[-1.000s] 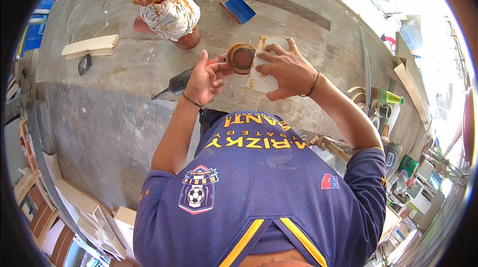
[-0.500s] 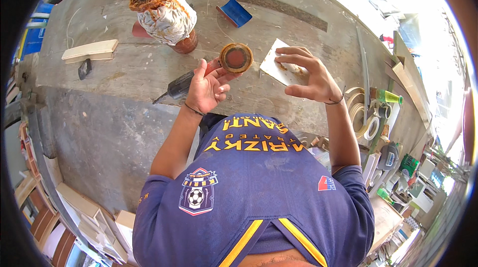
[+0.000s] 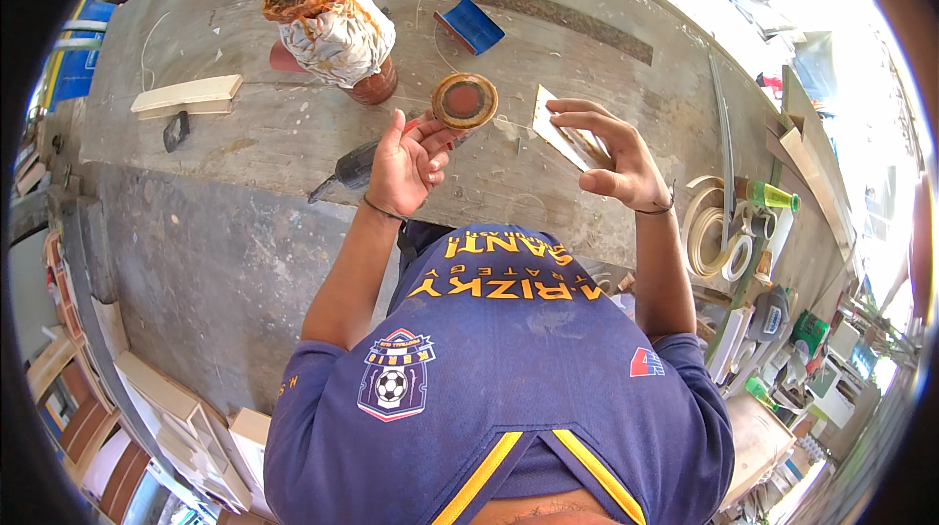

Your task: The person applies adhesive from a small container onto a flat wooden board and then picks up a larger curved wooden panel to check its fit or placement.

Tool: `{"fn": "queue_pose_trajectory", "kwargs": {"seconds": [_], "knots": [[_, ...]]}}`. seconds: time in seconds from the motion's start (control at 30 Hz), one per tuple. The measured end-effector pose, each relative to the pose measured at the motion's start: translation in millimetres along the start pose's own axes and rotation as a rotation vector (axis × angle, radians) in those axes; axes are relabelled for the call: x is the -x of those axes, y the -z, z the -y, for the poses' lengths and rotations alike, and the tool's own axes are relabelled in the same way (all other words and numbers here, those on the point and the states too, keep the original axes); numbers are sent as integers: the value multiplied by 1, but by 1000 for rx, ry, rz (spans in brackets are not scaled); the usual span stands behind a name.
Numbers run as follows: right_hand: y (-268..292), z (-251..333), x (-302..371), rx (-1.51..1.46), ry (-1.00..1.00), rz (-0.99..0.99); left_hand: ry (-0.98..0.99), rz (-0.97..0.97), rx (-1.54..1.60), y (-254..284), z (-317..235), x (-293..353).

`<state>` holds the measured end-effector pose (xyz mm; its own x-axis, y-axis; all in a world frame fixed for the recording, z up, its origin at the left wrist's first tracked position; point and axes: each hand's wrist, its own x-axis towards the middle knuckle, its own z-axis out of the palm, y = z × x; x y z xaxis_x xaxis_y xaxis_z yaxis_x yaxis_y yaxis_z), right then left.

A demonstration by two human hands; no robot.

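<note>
Stained workbench [image 3: 548, 55] lies beneath the right hand [image 3: 623, 155].

A grinder-like power tool [image 3: 360, 165] with a dark body and a reddish neck slants across the left hand [image 3: 409, 165], its dark tail end pointing down-left. Its round disc [image 3: 465, 100] faces upward: a tan-brown outer rim, a darker ring inside, and a dull red centre. A thin, flat white piece [image 3: 546, 116], smeared brown, is tilted in the grasp of the right hand [image 3: 622, 158], to the right of the disc and apart from it.
</note>
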<state>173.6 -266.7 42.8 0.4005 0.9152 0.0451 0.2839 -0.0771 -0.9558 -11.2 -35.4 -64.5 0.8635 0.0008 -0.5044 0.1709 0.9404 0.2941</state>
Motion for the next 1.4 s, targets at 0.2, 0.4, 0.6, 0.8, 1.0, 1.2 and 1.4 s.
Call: {"fn": "queue_pose_trajectory", "kwargs": {"seconds": [0.2, 0.4, 0.6, 0.8, 1.0, 1.2, 1.4], "knots": [[-2, -3, 3, -22, -41, -17, -67, -54, -89, -1, 2, 1], [-2, -8, 6, -73, -19, -30, -58, -60, -71, 3, -1, -2], [-4, -12, 9, -363, -47, -41, 14, -47, -30, 7, -12, -8], [-6, -17, 12, -481, -86, -55, 101, -54, -64, 10, -30, -14], [-10, -18, 17, -509, -96, -81, 137, -24, -132, 17, -41, -21], [-9, -23, 22, -574, -83, -98, 161, -39, -190, 15, -49, -28], [-11, -37, 28, -699, -140, -100, 161, -59, -131, 14, -52, -32]]}}
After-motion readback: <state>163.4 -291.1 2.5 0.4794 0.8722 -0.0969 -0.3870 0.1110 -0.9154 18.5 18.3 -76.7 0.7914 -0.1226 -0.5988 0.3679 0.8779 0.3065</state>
